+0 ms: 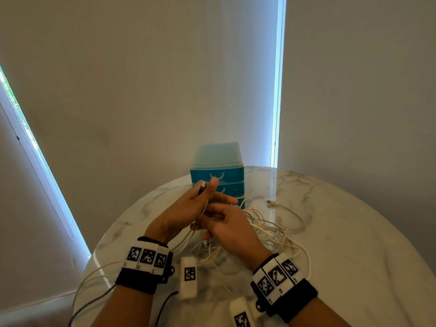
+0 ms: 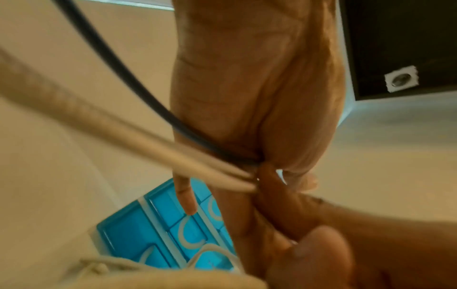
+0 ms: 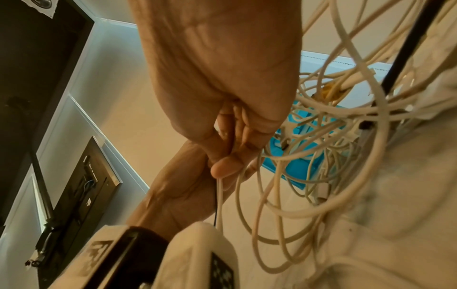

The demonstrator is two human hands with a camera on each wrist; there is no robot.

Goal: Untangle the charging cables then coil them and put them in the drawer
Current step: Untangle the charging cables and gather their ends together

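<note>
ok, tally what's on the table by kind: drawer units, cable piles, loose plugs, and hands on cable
Blue drawer unit: 1
Tangled pile of white cables: 1; strand count cannot be told
Loose plug end lying apart on the marble table: 1
Hands holding cable: 2, left hand and right hand
Total: 5

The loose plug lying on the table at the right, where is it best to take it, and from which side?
Pinch the plug by its flat sides, coming from above with the right hand; it lies flat, clear of the tangle, cable trailing right.
</note>
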